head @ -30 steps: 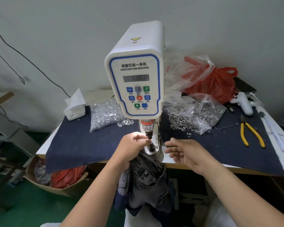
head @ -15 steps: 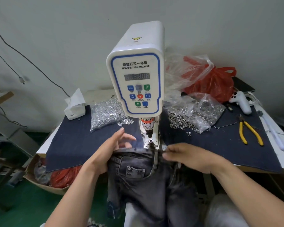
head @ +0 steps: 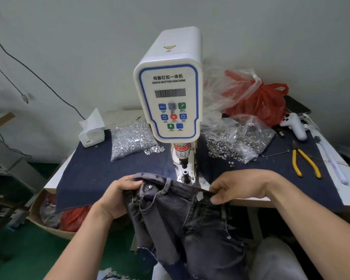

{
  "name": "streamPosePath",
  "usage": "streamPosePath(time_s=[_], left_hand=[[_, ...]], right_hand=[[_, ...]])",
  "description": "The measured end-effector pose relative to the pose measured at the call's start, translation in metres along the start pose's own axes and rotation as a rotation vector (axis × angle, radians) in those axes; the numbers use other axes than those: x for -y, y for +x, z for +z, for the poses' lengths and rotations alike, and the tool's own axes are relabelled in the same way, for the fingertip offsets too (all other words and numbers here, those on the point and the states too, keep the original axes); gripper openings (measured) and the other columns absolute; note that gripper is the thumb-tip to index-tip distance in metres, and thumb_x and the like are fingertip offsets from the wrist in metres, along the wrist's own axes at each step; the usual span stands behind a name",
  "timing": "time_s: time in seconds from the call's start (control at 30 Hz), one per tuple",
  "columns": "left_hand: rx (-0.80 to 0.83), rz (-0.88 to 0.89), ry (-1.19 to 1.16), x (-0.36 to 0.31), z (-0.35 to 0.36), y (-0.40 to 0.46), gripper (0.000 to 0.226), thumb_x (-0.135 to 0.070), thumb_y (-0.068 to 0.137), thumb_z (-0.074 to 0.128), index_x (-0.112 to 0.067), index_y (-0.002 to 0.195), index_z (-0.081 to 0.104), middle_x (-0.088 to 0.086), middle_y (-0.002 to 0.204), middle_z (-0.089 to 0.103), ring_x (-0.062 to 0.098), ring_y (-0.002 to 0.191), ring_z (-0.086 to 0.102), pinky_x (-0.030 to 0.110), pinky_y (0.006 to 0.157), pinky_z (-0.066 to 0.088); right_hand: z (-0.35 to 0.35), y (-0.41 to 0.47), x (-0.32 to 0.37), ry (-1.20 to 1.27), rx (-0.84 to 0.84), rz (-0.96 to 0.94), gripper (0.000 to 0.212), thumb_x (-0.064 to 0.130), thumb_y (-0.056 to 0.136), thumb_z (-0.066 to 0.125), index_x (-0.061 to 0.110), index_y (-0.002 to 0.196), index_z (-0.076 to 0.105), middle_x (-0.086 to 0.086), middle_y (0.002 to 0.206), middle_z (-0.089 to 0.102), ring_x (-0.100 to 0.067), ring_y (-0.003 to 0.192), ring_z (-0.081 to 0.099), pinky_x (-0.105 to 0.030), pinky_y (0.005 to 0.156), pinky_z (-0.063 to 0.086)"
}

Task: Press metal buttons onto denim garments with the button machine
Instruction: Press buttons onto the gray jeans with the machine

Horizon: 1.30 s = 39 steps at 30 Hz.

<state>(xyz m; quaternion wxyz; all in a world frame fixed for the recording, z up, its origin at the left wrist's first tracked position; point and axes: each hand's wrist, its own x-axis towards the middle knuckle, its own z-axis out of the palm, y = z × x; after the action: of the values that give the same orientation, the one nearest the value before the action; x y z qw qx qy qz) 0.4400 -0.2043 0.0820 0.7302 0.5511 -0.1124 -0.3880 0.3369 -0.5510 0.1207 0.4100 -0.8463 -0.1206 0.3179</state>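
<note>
Below the button machine (head: 170,98), left hand (head: 117,197) and right hand (head: 238,186) grip the jeans (head: 186,215) waistband, fingers curled

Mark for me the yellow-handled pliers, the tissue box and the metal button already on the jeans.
Yellow-handled pliers (head: 305,161): head view, on the right handle.
Tissue box (head: 91,136): head view, on its white front face.
Metal button (head: 150,186): head view, on the button's face at the waistband, beside the left hand's fingers.
</note>
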Motion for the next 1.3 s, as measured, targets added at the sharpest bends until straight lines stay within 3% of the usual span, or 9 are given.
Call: streamPosePath(time_s=[0.13,0.33,0.53,0.67,0.8,0.9,0.97,1.17,1.3], left_hand=[[-0.263,-0.040,-0.195,0.009,-0.008,0.005,0.033,-0.012,0.076,0.058,0.000,0.096,0.081,0.023,0.098,0.078,0.036,0.083,0.077,0.042,0.075,0.064],[-0.433,-0.060,-0.183,0.007,-0.009,0.013,0.031,-0.012,0.079,0.055,0.000,0.088,0.082,0.021,0.093,0.077,0.033,0.077,0.075,0.039,0.078,0.061],[-0.451,-0.018,-0.282,0.006,-0.002,0.020,0.029,-0.012,0.077,0.054,0.000,0.074,0.080,0.018,0.079,0.076,0.030,0.065,0.075,0.035,0.061,0.063],[-0.467,0.014,-0.314,0.007,0.015,0.022,0.026,-0.014,0.074,0.057,-0.006,0.059,0.076,0.011,0.064,0.072,0.025,0.054,0.071,0.030,0.053,0.060],[-0.415,-0.052,-0.333,0.014,0.041,0.028,0.019,-0.013,0.072,0.061,-0.004,0.066,0.077,0.014,0.068,0.073,0.028,0.057,0.071,0.031,0.057,0.061],[-0.277,-0.089,-0.341,0.015,0.067,0.033,0.027,-0.012,0.073,0.063,0.002,0.092,0.076,0.022,0.087,0.072,0.035,0.077,0.070,0.040,0.081,0.060],[-0.209,-0.086,-0.344,0.013,0.078,0.036,0.031,-0.012,0.073,0.065,0.002,0.100,0.073,0.024,0.095,0.068,0.036,0.086,0.065,0.045,0.090,0.052],[-0.101,-0.117,-0.317,0.006,0.082,0.037,0.023,-0.011,0.082,0.061,-0.001,0.100,0.072,0.021,0.092,0.069,0.033,0.082,0.065,0.042,0.082,0.054],[-0.031,-0.113,-0.232,0.006,0.085,0.035,0.018,-0.011,0.083,0.064,-0.006,0.098,0.071,0.015,0.088,0.070,0.028,0.076,0.068,0.037,0.074,0.057]], right_hand=[[0.005,0.002,0.000,0.204,-0.081,-0.067,0.025,0.026,0.102,0.061,0.002,0.096,0.068,0.006,0.080,0.061,-0.004,0.074,0.051,-0.017,0.072,0.041],[0.018,0.016,0.007,0.560,-0.192,-0.086,0.028,0.030,0.100,0.062,0.015,0.077,0.066,-0.002,0.068,0.055,-0.010,0.058,0.049,-0.024,0.056,0.038],[0.016,0.028,0.003,0.389,-0.429,0.052,0.024,0.032,0.100,0.066,0.009,0.101,0.073,-0.008,0.085,0.061,-0.019,0.076,0.050,-0.036,0.069,0.038],[0.014,0.022,0.003,0.039,-0.502,0.123,0.011,0.033,0.096,0.070,0.022,0.095,0.072,0.011,0.084,0.070,-0.007,0.077,0.062,-0.017,0.068,0.046],[0.030,0.018,0.011,-0.144,-0.720,-0.157,0.005,0.032,0.094,0.071,0.030,0.091,0.069,0.013,0.095,0.064,-0.006,0.094,0.057,-0.030,0.089,0.043],[0.051,0.020,0.021,-0.141,-0.551,-0.404,0.015,0.033,0.093,0.072,0.035,0.108,0.070,0.020,0.107,0.063,-0.008,0.105,0.056,-0.026,0.097,0.041],[0.060,0.026,0.022,-0.155,-0.496,-0.398,0.026,0.035,0.092,0.074,0.038,0.117,0.067,0.024,0.110,0.058,-0.004,0.108,0.051,-0.033,0.101,0.041],[0.058,0.031,0.020,-0.194,-0.515,-0.319,0.032,0.059,0.087,0.061,0.057,0.116,0.048,0.021,0.118,0.042,-0.007,0.119,0.043,-0.048,0.108,0.039],[0.058,0.036,0.017,-0.176,-0.487,-0.297,0.024,0.044,0.093,0.068,0.047,0.109,0.051,0.020,0.125,0.035,-0.005,0.124,0.046,-0.043,0.110,0.040]])
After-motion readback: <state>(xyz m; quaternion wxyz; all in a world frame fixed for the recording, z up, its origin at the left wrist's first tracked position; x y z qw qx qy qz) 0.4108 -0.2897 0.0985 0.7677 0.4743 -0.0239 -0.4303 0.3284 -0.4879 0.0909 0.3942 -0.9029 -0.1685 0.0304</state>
